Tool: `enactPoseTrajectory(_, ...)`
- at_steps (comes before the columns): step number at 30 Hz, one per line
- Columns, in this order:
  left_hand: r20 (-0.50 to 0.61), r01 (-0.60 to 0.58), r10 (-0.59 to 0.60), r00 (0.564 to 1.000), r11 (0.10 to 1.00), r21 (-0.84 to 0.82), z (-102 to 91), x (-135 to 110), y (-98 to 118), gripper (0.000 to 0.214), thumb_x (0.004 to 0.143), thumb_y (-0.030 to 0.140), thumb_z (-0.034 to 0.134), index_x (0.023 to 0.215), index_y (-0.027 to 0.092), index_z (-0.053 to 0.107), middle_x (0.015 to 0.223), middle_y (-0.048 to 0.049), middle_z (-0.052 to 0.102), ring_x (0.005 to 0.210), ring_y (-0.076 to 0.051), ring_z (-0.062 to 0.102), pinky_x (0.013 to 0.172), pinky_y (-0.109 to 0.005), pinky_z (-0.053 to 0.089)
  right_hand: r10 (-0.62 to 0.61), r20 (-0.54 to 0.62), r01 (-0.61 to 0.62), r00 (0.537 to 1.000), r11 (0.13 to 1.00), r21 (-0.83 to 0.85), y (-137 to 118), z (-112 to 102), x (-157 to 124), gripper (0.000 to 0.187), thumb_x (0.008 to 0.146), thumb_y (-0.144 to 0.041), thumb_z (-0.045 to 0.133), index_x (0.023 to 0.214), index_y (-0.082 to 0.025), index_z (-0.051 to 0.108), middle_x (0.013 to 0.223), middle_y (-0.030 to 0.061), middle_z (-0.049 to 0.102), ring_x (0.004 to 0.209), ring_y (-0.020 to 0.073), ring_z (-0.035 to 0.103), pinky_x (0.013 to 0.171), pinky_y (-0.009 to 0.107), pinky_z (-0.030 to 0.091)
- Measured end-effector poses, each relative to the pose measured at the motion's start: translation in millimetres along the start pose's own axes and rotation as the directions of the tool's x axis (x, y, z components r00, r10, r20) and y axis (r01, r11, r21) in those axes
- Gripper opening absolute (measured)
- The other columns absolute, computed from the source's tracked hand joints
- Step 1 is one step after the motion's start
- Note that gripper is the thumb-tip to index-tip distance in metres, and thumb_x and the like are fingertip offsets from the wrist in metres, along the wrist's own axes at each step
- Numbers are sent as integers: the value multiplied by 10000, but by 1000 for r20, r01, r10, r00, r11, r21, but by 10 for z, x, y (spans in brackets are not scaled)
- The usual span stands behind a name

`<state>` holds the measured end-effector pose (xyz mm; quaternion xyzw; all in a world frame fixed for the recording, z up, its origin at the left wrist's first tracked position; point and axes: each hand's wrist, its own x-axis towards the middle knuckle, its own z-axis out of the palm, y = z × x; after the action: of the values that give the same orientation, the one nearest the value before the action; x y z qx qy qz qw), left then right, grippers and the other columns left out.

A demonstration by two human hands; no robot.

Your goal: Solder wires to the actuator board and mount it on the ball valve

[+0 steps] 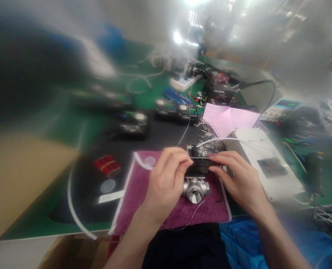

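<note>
A black valve actuator (198,166) with an exposed circuit board (197,151) on top sits on a shiny metal valve body (196,191), over a purple towel (210,215). My left hand (167,175) closes thumb and fingers at the actuator's left edge, near the board. On the opposite side, my right hand (240,177) grips its right edge between thumb and fingertips. The fingers partly hide the casing. A thin wire (195,213) curves across the towel below the valve, and a dark hex key (219,190) lies right of it.
Loose screws and nuts (210,138) are scattered behind the actuator. Pink paper (224,117) and a whitish panel (269,164) lie to the right. More board units (133,123) stand farther back. A red bundle (107,165) and white tubing (72,198) are left.
</note>
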<state>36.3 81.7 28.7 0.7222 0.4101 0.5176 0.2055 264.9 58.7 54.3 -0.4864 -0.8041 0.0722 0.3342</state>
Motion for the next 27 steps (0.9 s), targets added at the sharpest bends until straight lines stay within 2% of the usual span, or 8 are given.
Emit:
enactPoseTrajectory(3,10,-11,10,1000,999,32,1,3,4,127,1028,88,645,1080,203,650,1099,-29,662,1061,-144,664,954,-277,544,-13,1,13,1000,1000,-20,32,27,-5,205,1030,-185,687,1233,-200,674,1204,50,708,1129,131,679,994,237,565)
enactPoseTrajectory(10,16,16,-18,1000,991,132,7,-4,34,124,1025,105,653,1077,217,659,1094,-29,676,1057,-156,679,957,-276,557,-22,-155,12,988,997,-70,48,251,-132,247,1023,-144,676,1263,-198,655,1249,64,729,1172,138,688,1075,247,553)
enactPoseTrajectory(13,40,37,-43,998,988,149,-7,-8,36,119,1029,114,648,1073,223,661,1102,-22,678,1057,-147,678,964,-258,555,-23,-188,8,982,997,-80,59,307,-159,246,1023,-151,678,1265,-191,657,1248,73,735,1184,144,687,1079,251,552)
enactPoseTrajectory(19,79,41,-54,995,986,159,-26,15,19,119,1030,114,642,1076,223,654,1116,-16,666,1044,-129,673,934,-218,542,-42,-175,32,984,998,-62,98,313,-161,258,1021,-148,679,1275,-183,650,1223,74,735,1185,149,687,1072,257,556)
enactPoseTrajectory(27,79,18,-27,997,993,120,-49,-3,-16,157,1027,92,640,1104,228,634,1130,-24,662,1080,-135,663,955,-240,545,-41,-178,32,983,998,-54,76,301,-138,253,1023,-164,682,1272,-200,650,1184,67,742,1139,164,698,1006,291,598)
